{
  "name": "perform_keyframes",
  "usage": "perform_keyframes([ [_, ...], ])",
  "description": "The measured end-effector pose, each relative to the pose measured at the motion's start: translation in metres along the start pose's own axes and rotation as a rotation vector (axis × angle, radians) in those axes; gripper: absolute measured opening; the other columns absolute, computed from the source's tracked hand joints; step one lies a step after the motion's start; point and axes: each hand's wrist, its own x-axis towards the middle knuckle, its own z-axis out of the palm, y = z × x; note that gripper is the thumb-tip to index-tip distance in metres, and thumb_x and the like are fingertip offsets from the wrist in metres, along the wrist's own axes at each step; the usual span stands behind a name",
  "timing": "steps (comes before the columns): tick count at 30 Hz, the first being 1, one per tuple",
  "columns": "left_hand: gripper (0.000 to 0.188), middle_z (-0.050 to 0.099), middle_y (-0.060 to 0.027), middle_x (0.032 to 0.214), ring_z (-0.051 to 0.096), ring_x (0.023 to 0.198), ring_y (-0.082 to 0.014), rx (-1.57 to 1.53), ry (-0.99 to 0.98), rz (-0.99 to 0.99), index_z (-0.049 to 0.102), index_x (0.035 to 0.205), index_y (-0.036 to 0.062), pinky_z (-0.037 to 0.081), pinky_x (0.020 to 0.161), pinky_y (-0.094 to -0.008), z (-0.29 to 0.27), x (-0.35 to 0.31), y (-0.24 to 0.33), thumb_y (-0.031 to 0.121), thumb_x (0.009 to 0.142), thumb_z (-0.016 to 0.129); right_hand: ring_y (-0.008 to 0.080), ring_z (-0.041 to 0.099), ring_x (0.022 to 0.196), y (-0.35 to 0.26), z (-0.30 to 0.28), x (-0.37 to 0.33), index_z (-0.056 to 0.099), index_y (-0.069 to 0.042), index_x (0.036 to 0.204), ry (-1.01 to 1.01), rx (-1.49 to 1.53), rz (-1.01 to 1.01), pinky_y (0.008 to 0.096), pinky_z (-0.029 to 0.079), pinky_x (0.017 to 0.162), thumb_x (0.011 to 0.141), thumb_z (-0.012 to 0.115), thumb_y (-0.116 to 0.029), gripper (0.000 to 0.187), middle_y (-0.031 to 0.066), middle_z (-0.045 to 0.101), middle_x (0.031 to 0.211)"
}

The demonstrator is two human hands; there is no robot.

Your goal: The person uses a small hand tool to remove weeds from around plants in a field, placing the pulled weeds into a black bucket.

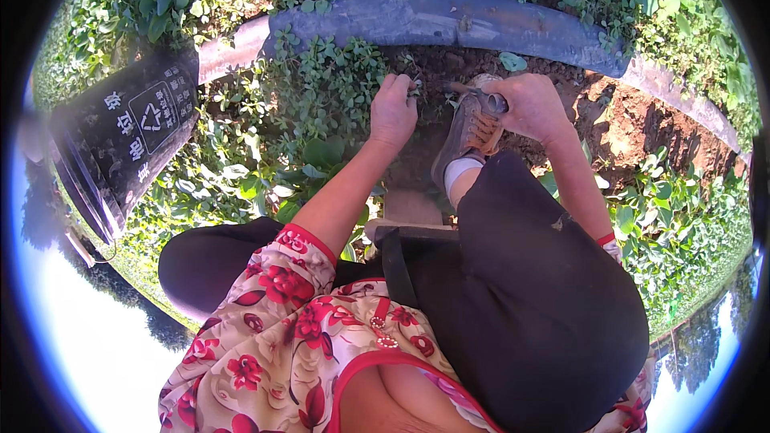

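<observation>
My left hand (394,111) is closed in a fist at the edge of the low green weeds (341,72). What its fingers hold, if anything, is hidden. My right hand (531,109) is closed around a short-handled hand tool (496,103). The tool's rounded grey end shows by the thumb, and a thin part points left over the toe of my brown laced shoe (473,130). Its working end is hard to make out against the dark soil. Bare reddish-brown soil (581,104) lies beyond and right of the shoe.
A black plastic bucket (120,132) with white printing lies tilted at the left. A grey-blue strip (401,20) curves across the far side. Under me is a low seat (413,230). Leafy plants (666,212) grow at the right.
</observation>
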Motion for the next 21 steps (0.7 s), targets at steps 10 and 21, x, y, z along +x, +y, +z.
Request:
perform_keyframes([
  [10, 0.025, 0.053, -0.0156, 0.096, 0.059, 0.083, -0.0398, -0.005, -0.051, -0.032, 0.059, 0.102, 0.0069, 0.049, 0.07, -0.0464, -0.013, -0.033, -0.007, 0.001, 0.078, 0.06, 0.0316, 0.063, 0.069, -0.034, -0.054, -0.006, 0.068, -0.014, 0.081, -0.139, -0.128, -0.027, 0.0436, 0.048, 0.06, 0.06, 0.067, -0.009, 0.021, 0.0093, 0.062, 0.065],
  [21, 0.035, 0.055, -0.0201, 0.101, 0.061, 0.084, -0.0385, 0.202, -0.142, -0.012, 0.052, 0.101, 0.0032, 0.051, 0.07, -0.0456, 0.013, -0.028, 0.005, 0.019, 0.076, 0.072, 0.032, 0.063, 0.067, 0.032, 0.009, 0.005, 0.073, -0.012, 0.084, -0.067, 0.267, 0.109, 0.0379, 0.05, 0.064, 0.067, 0.071, -0.015, 0.018, 0.0129, 0.063, 0.067],
])
